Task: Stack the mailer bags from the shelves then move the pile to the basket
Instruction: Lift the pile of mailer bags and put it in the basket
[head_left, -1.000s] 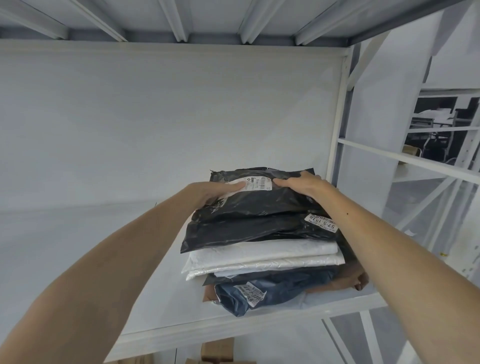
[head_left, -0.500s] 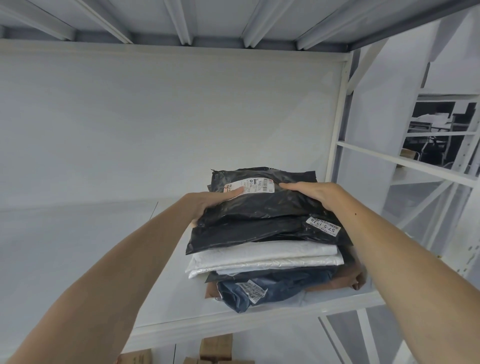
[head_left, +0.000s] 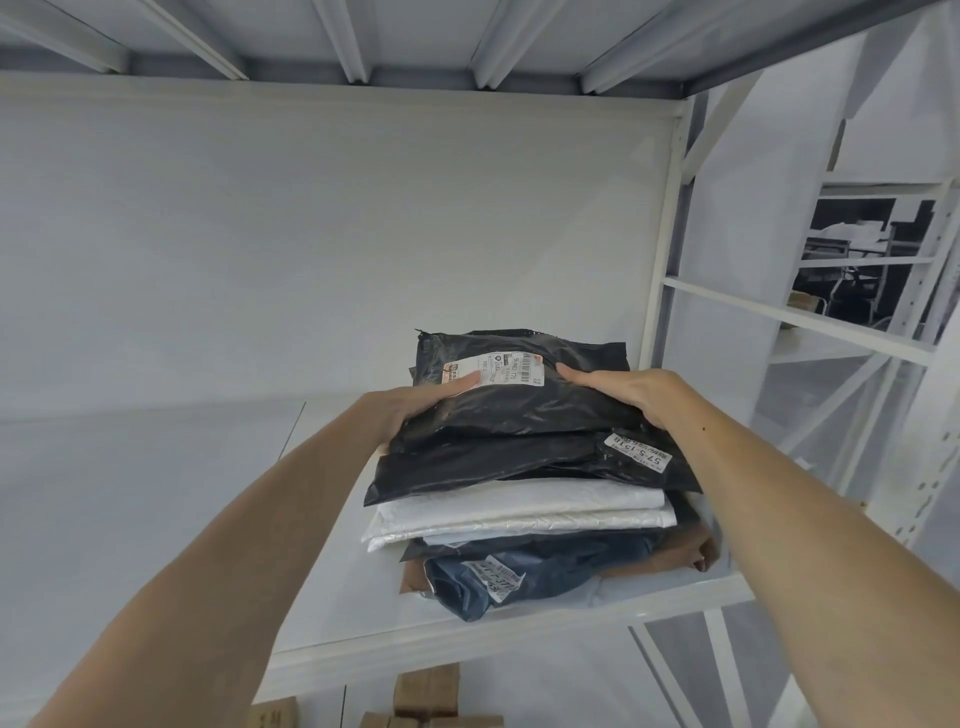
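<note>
Near the front right corner of the shelf (head_left: 322, 613) sits the pile of mailer bags (head_left: 519, 499): two black ones on top, a white bag (head_left: 519, 512) under them, then a dark blue bag (head_left: 519, 577) and a brown bag (head_left: 696, 551) at the bottom, the blue one poking over the shelf's front edge. The person has both hands up on the top black bag (head_left: 519, 410). The left hand (head_left: 415, 410) clasps its left side, thumb flat by the label (head_left: 493, 370), fingers tucked out of sight below. The right hand (head_left: 628, 389) clasps the right side the same way. From where I stand the stack looks built and the lift comes next, and a hold on the top bag alone won't carry it. I'd slide both hands down to the brown bag, get the fingers under, and squeeze inward, since these plastic skins likely slip on each other. Then draw it level, straight over the front edge. No basket is in sight.
</note>
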